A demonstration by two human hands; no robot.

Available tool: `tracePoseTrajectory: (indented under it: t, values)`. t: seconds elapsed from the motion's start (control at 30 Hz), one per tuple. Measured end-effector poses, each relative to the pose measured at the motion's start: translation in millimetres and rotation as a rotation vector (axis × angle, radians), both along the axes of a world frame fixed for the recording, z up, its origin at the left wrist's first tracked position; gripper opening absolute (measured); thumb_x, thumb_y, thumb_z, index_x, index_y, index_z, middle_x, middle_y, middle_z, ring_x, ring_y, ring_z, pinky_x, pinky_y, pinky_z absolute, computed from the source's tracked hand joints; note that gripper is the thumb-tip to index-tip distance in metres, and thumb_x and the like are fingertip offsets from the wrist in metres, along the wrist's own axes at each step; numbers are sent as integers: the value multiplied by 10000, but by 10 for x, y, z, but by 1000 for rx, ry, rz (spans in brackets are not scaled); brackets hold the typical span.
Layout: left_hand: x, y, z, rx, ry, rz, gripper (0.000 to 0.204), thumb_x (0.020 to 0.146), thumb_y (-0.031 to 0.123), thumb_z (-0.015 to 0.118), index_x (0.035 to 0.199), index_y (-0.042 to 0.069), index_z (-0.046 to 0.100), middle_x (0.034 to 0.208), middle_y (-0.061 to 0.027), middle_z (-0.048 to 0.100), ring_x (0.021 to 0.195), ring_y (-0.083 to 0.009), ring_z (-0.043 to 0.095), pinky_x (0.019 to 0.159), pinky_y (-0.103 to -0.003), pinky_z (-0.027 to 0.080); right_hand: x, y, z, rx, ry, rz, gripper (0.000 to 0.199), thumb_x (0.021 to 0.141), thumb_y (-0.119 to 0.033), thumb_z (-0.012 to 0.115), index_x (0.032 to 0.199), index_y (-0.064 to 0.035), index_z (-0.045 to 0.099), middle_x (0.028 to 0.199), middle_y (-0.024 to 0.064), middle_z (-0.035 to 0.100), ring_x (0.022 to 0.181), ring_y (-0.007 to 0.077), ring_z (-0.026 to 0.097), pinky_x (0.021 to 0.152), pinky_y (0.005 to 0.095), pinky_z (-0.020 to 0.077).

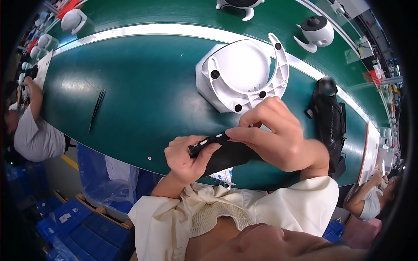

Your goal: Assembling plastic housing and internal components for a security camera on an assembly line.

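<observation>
My left hand [185, 158] is closed on a black sheet [224, 158] with white oval spots along its bent upper edge. The thumb lies along that edge, and the rest of the sheet hangs below. At the sheet's right end, my right hand [278, 137] pinches with thumb and forefinger; what lies right between the fingertips is partly hidden. Just beyond my right hand a white plastic device [246, 65] lies with its curved base upward. Round black pads [214, 75] sit on that base. A printed white sheet [224, 176] shows at the table edge below the black one.
Black tweezers [96, 111] lie on the green table [143, 91] at left. A black bag [329, 126] lies at right. White devices [315, 32] stand on the green strip beyond the white rail. Blue bins [82, 226] are at lower left. Other people sit on both sides.
</observation>
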State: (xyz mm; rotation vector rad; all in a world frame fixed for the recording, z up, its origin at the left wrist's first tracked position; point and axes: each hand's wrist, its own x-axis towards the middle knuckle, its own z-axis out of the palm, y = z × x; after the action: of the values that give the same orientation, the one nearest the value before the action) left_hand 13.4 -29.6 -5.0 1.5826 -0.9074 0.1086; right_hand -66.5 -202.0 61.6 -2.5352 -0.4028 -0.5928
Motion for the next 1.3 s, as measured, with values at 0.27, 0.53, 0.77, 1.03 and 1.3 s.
tracePoseTrajectory:
  t: [0.27,0.53,0.77,1.03,1.3]
  values:
    - [-34,-32,54,36,57,-68,131,678,66,710,724,6,604,557,-86,576,448,-186,560,447,-243,411,-92,-52,-25,135,40,41,277,571,16,613,845,-17,592,768,63,466,676,213,463,561,294,382]
    - [-54,-142,145,127,260,-203,115,723,51,673,745,-24,588,557,-81,577,465,-128,558,463,-228,417,-198,-142,-43,272,99,87,197,636,42,629,817,-13,577,782,75,493,705,223,486,591,297,408]
    - [-31,-272,31,132,483,-640,181,692,49,686,796,-42,569,1148,-196,476,1044,-296,505,867,-357,419,-198,-442,63,652,257,-135,159,734,11,614,867,-4,528,772,29,547,675,91,471,601,206,361]
    - [7,-280,-32,-21,491,-674,178,688,30,686,833,-25,600,1201,-259,385,1154,-370,408,963,-462,330,-177,-430,4,574,299,-175,282,755,46,561,1017,-5,471,780,22,557,678,81,514,611,198,393]
    - [4,-253,12,-107,665,-684,164,713,26,672,856,-26,611,1245,-239,340,1185,-405,383,966,-459,329,-172,-440,-13,590,310,-155,283,760,60,547,1026,4,466,805,38,557,713,98,531,655,218,426]
